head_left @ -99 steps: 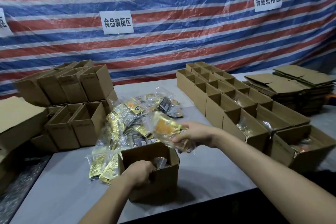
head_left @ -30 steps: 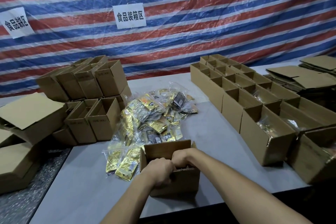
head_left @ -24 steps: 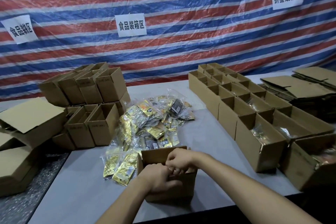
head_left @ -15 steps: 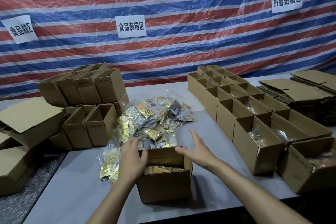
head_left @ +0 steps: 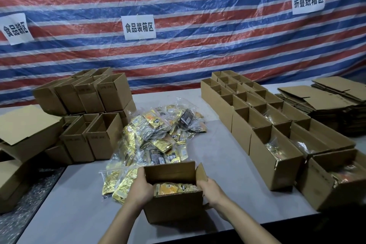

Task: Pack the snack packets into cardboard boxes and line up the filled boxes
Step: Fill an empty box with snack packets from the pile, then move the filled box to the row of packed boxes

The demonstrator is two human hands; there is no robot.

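Head view: both hands are on the open cardboard box [head_left: 174, 207] at the near edge of the table [head_left: 223, 150]. The left hand [head_left: 141, 186] clasps its left wall, fingers curled over the rim. The right hand [head_left: 210, 188] holds the right wall by the raised side flap; its fingertips are hidden behind the flap, so that hold looks like a clasp rather than a flat press. Inside the box, snack packets [head_left: 174, 188] lie nearly level with the rim, so it looks packed. The loose packet pile [head_left: 156, 136] lies just behind it. The filled boxes [head_left: 275, 156] run in rows away from the person, all to the right of the held box, so the carry probably goes rightward, led by the right hand. The box sits broad side toward the person, while the lined-up boxes point their long sides away, so a turn seems needed
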